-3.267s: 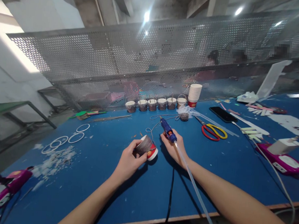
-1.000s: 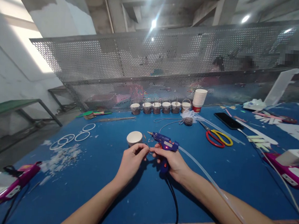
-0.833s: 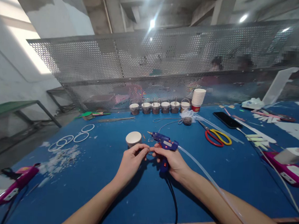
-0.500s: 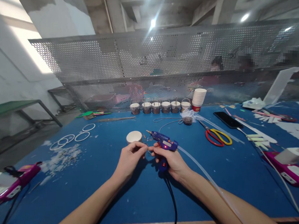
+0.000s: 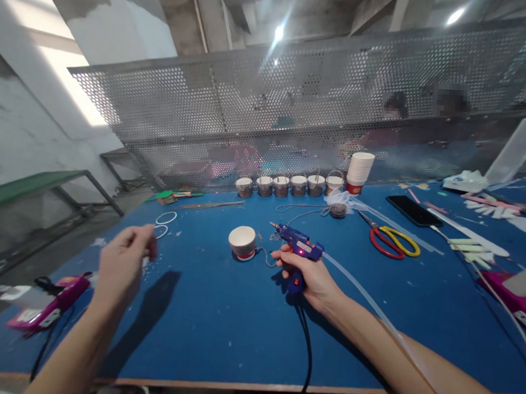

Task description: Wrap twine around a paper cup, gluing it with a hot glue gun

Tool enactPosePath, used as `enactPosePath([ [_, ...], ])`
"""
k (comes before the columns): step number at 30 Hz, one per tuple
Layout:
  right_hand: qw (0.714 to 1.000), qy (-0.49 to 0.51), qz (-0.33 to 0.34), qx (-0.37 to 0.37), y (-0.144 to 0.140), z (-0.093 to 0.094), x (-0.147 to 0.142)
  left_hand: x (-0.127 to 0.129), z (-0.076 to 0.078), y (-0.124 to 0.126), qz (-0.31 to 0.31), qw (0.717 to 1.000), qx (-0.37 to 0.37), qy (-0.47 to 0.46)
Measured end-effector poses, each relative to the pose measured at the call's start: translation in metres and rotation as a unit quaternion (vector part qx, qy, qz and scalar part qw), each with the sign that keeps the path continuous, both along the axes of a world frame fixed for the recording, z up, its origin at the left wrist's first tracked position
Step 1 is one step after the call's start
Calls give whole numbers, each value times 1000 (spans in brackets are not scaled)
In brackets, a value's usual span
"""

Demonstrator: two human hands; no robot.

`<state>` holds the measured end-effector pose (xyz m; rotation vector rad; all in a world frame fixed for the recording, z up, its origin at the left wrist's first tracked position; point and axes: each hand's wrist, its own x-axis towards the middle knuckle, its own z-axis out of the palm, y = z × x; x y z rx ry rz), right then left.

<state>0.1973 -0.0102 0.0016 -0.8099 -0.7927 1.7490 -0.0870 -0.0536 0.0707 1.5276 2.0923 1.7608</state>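
My right hand [image 5: 307, 274] grips a blue hot glue gun [image 5: 298, 242] by its handle, with the nozzle pointing up and left and a red light lit. A clear glue stick [image 5: 351, 278] trails from its rear. Left of the nozzle stands a white paper cup [image 5: 242, 242], its side partly wrapped in grey-brown cord [image 5: 266, 255] that trails to the right. My left hand [image 5: 125, 260] is raised over the left of the table near some white rings [image 5: 166, 218]. Its fingers are drawn together; what they hold, if anything, cannot be made out.
At the back stand several cord-wrapped cups [image 5: 281, 187] and a stack of paper cups [image 5: 360, 170]. On the right lie scissors [image 5: 394, 242], a phone [image 5: 414, 211] and glue-stick pieces [image 5: 469, 248]. Magenta power strips [image 5: 55, 303] sit at both sides. A perforated metal screen [image 5: 233, 100] closes the back.
My left hand has left the cord beside the cup and moved far left, over the rings and scraps. My right hand keeps the glue gun beside the cup. The view has shifted slightly.
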Motion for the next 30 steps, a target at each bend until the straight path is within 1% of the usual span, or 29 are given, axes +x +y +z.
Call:
enactPosePath([
  [2,1000,-1,22,10,-5,1,-3,25,-10,-10,-107,989,-90,-45],
  [3,999,-2,32,18,-8,1,-4,42,-16,-14,-141,979,-133,-59],
  [5,998,-4,46,31,-14,1,-6,74,-28,-17,-198,958,-185,-92],
  [6,998,-5,50,35,-16,1,-7,88,-34,-17,-226,948,-199,-105],
  [7,998,-7,54,37,-18,1,-7,98,-38,-17,-243,942,-199,-117],
  [9,998,-10,57,38,-19,0,-7,110,-44,-14,-262,938,-185,-130],
  [17,998,-26,56,33,-16,-3,-8,117,-51,-8,-283,941,-155,-103],
  [19,997,-38,50,38,-17,-1,-8,118,-54,-8,-286,944,-144,-81],
  [21,996,-66,42,44,-19,2,-8,118,-57,-9,-282,952,-119,-24],
  [23,992,-103,41,55,-21,5,-7,116,-60,-10,-274,957,-73,56],
  [26,988,-126,55,67,-23,7,-7,114,-62,-13,-277,947,-3,160],
  [28,989,-111,65,69,-23,6,-7,113,-61,-15,-288,937,7,198],
  [30,991,-91,69,69,-22,4,-6,107,-56,-17,-280,937,-19,206],
])
